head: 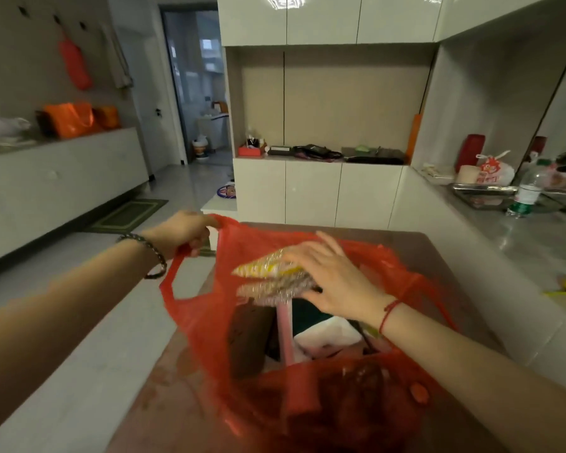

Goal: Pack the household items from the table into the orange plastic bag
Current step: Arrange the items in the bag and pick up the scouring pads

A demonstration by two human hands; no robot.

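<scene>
Our left grip (pixel 187 235) closes around a handle of the orange plastic bag (pixel 203 318) on the bench (pixel 432 253), and our right grip (pixel 337 282) pinches a shiny packet (pixel 265 273), the bag's open mouth just below it.

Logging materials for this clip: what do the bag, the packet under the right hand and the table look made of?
Bag: thin orange plastic film, semi-transparent; contents show through its crumpled wall. Packet: probably glossy plastic or foil wrap, with silvery glints; blurred. Table: reddish-brown, polished, faintly reflective; stone or laminate, cannot tell.
</scene>
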